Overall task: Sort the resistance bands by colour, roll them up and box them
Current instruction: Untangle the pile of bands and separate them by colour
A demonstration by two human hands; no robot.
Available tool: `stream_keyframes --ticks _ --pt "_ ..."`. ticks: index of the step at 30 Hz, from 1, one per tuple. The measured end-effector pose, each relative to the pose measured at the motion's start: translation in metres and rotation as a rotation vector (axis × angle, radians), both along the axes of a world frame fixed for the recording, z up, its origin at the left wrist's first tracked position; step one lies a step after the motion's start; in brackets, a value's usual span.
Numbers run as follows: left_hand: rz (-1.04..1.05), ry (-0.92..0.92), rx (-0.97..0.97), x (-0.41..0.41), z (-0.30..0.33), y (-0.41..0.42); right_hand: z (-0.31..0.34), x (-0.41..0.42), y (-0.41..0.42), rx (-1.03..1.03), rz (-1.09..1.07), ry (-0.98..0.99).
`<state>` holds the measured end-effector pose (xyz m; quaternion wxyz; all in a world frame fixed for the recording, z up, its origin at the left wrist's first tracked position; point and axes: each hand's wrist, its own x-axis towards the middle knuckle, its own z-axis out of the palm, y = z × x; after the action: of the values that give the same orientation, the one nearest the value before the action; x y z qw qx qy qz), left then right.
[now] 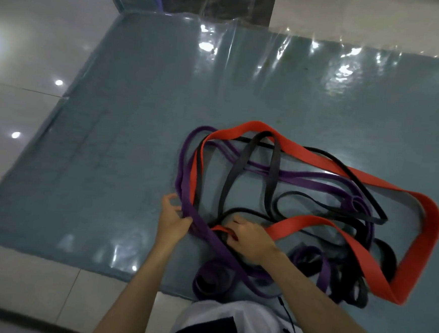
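Both hands in the tangle — left hand (173, 222) clutching purple band (316, 185), right hand (249, 241) red band (364, 175).

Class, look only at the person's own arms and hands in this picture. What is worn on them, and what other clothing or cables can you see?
Both forearms are bare: no sleeves, gloves, watch or rings show on the left hand or right hand. Below them the person wears a white top with a dark patch, and a thin black cable runs down it.

Matt rubbery bands (314, 184) on a glossy plastic-covered mat (108, 157); shiny polished floor tiles (16, 92).
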<state>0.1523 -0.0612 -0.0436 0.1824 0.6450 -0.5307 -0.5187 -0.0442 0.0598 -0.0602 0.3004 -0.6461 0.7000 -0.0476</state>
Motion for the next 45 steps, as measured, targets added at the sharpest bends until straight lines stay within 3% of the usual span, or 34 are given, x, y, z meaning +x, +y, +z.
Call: stream_keyframes --ticks 5,8,10,14,18,20,22,24,25,27,28,31,35,38,42,45 --pt "0.098 0.016 0.081 -0.007 -0.005 0.000 0.017 0.001 -0.009 -0.040 0.058 -0.105" --pt "-0.087 -0.221 -0.013 -0.016 -0.006 0.002 0.024 0.012 -0.012 -0.067 0.150 -0.115" --pt "-0.131 -0.264 -0.074 -0.017 -0.005 0.004 0.027 0.018 -0.012 -0.077 0.163 -0.117" --pt "0.024 0.020 -0.007 -0.005 0.003 0.001 0.028 0.021 -0.008 -0.134 0.061 -0.088" --pt "0.248 0.333 0.146 0.011 0.005 0.004 0.028 0.012 -0.004 -0.127 -0.302 -0.203" --pt "0.288 0.404 0.202 0.018 0.005 0.007 0.029 0.003 -0.004 -0.154 -0.474 -0.309" --pt "0.204 0.196 0.151 0.023 0.001 0.008 0.037 -0.005 -0.005 -0.237 -0.541 -0.447" --pt "0.033 -0.153 -0.037 0.022 -0.001 0.007 0.051 -0.009 -0.006 -0.320 -0.518 -0.605" --pt "-0.002 -0.206 -0.142 0.018 -0.001 0.005 0.059 -0.010 -0.007 -0.337 -0.499 -0.671" --pt "0.026 -0.054 -0.226 0.004 0.006 -0.001 0.073 -0.010 -0.009 -0.335 -0.454 -0.750" --pt "0.054 0.084 -0.147 -0.006 0.015 -0.008 0.079 -0.010 -0.010 -0.328 -0.416 -0.759" --pt "0.193 0.465 0.362 -0.037 0.034 -0.040 0.095 -0.008 -0.013 -0.299 -0.229 -0.687" --pt "0.145 0.391 0.565 -0.069 0.049 -0.070 0.101 -0.010 -0.012 -0.242 -0.036 -0.605" --pt "0.123 0.346 0.628 -0.081 0.052 -0.085 0.095 -0.020 -0.011 -0.189 -0.059 -0.619" --pt "0.109 0.352 0.594 -0.080 0.063 -0.108 0.079 -0.041 -0.019 -0.059 -0.112 -0.681" --pt "0.120 0.496 0.445 -0.077 0.076 -0.123 0.068 -0.054 -0.030 0.062 -0.122 -0.706"
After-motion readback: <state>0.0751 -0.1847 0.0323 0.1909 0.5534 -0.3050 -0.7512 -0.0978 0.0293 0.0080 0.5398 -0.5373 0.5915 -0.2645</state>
